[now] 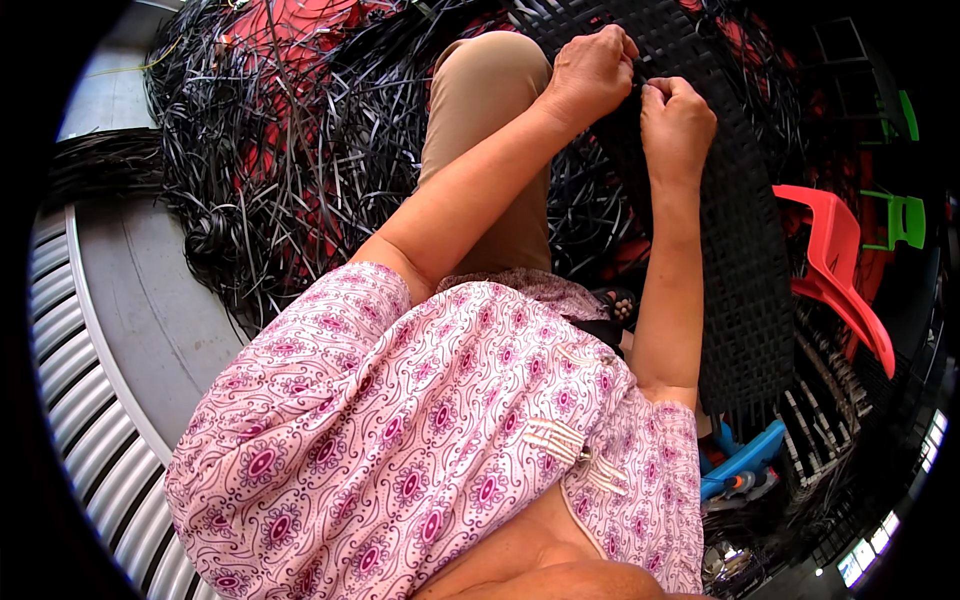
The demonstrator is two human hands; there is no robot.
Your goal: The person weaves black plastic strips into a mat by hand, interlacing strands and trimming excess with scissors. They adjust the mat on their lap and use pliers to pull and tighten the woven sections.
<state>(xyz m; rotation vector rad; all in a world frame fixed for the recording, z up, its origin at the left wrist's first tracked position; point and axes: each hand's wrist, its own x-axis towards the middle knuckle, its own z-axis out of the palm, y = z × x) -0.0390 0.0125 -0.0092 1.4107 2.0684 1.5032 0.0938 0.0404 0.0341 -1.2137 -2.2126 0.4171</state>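
Note:
A long black panel (pixel 745 260) woven from flat strips stretches down along my right side from the top of the head view. Over its upper left edge, my left hand (pixel 592 72) is closed in a pinch, thumb and fingers pressed together. Just below and to the right, my right hand (pixel 678 125) is also closed, with its fingertips pinched close to those of the left. A bit of dark strip shows between the two hands; where it enters the weave is hidden by my fingers. My bent knee (pixel 495 100) in tan trousers is left of the panel.
Loose black strips (pixel 300 170) lie in a large tangle over red material at the left. A grey metal slatted bench (pixel 100 430) curves along the left rim. At the right are a red plastic chair (pixel 835 255), a green chair (pixel 907 221) and a blue plastic object (pixel 745 462).

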